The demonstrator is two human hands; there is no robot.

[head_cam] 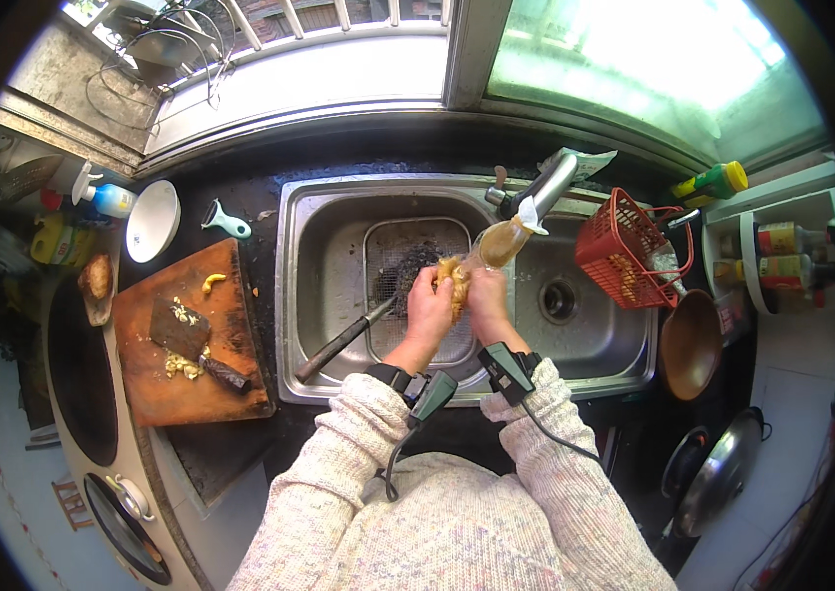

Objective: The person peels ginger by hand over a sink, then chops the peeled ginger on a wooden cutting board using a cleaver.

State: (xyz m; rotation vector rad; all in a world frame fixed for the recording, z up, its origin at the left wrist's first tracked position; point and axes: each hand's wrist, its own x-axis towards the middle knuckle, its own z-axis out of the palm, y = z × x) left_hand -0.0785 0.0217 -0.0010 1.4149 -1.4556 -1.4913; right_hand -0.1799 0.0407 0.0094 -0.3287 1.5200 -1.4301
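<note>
A lumpy yellow-brown piece of food (456, 287), which looks like ginger root, is held over the left sink basin (328, 236). My left hand (428, 306) grips it from the left. Close against its right side is my right hand (487, 295), its fingers hidden by the piece and the faucet's end. Just above hangs a tan, wet-looking sleeve (504, 242) tied to the metal faucet (554, 185). Left of my hands, a dark-handled tool (343, 343) slants across the basin, its metal end partly hidden. Below lies a mesh drain basket (388, 332) with dark scraps.
To the left, a cleaver (181, 329) rests among chopped pale bits on a wooden cutting board (144, 384). A peeler (225, 220) and white bowl (153, 221) are behind it. A red plastic basket (602, 255) stands over the right basin (609, 354), beside a brown bowl (691, 343).
</note>
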